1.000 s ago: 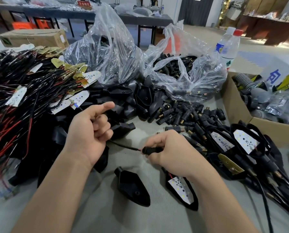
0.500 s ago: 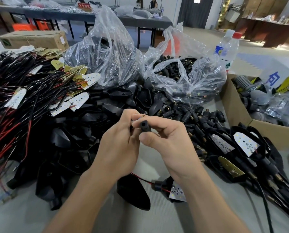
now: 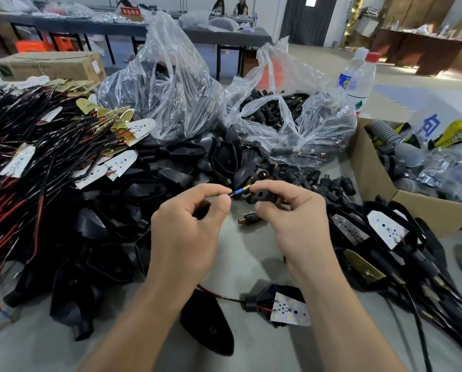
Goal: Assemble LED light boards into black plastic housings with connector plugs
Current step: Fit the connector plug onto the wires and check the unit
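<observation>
My left hand (image 3: 189, 226) pinches the end of a thin wire whose blue-and-brass tip (image 3: 240, 190) sticks out toward the right. My right hand (image 3: 294, 218) pinches a small black connector plug (image 3: 259, 196) right at that tip. The wire runs down, red, to a black housing with a white LED board (image 3: 288, 308) lying on the table below my right wrist. A second black housing (image 3: 208, 323) lies face down beside it. One loose plug (image 3: 247, 219) lies between my hands.
Piles of wired LED boards (image 3: 23, 162) lie left, black housings (image 3: 170, 170) in the middle, loose plugs (image 3: 329, 183) right. Two clear bags (image 3: 170, 84) stand behind. A cardboard box (image 3: 423, 208) and assembled housings (image 3: 385, 229) sit right, water bottles (image 3: 358, 79) behind.
My hands have moved slightly apart and up; the blue-and-brass wire tip now shows between them, meeting the plug. The housing with the board has shifted right on the table.
</observation>
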The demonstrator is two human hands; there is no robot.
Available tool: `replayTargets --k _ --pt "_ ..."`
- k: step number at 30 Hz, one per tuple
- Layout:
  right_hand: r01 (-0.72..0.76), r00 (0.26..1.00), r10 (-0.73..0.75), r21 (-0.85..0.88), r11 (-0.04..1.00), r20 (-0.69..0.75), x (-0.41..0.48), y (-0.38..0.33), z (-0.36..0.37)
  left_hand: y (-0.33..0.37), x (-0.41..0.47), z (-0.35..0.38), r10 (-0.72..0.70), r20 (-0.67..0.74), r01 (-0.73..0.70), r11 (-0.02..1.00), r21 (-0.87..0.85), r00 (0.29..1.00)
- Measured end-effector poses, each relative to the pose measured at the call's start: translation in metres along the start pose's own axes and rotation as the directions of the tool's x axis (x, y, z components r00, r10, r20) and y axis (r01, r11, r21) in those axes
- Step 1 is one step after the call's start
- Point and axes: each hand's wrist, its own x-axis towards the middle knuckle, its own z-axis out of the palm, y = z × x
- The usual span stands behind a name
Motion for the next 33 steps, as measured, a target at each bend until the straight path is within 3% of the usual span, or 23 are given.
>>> replayTargets --k 7,9,15,21,23,25,28,31,33 --pt "0.192 0.974 -0.224 -0.386 0.902 -0.040 0.001 0.001 -0.006 0.004 -0.002 0.001 -0.014 0.035 0.014 1.000 0.008 0.999" --pt "0.228 0.963 -0.266 -0.425 0.876 -0.031 0.000 -0.002 -0.005 0.004 -0.001 0.001 -0.006 0.038 0.005 0.999 0.031 0.999" --pt "0.152 0.987 -0.161 -0.238 0.959 -0.021 -0.002 -0.007 -0.004 0.007 -0.002 0.001 0.012 0.017 -0.014 0.996 0.088 1.000" --pt "0.083 0.994 -0.103 -0.431 0.899 -0.023 -0.004 -0.004 -0.002 0.005 -0.003 0.000 0.006 -0.029 -0.001 0.989 0.146 1.000" --pt "0.005 0.999 -0.023 -0.349 0.937 -0.048 -0.003 -0.005 -0.001 0.006 -0.003 0.000 0.008 -0.046 -0.001 0.989 0.145 0.999" --pt "-0.118 0.993 0.114 -0.152 0.981 -0.032 -0.002 -0.007 0.001 0.007 -0.004 0.001 0.013 -0.054 -0.005 0.990 0.138 0.998" --pt "-0.299 0.949 0.297 0.007 0.954 0.104 -0.003 -0.010 0.003 0.008 -0.004 0.001 0.022 -0.048 -0.015 0.989 0.148 0.999" --pt "-0.348 0.920 0.327 0.070 0.935 0.215 -0.004 -0.010 0.002 0.009 -0.004 0.001 0.021 -0.037 -0.015 0.988 0.155 0.999" --pt "-0.351 0.923 0.322 0.119 0.929 0.209 -0.003 -0.010 0.003 0.009 -0.004 0.001 0.021 -0.023 -0.018 0.989 0.144 1.000"
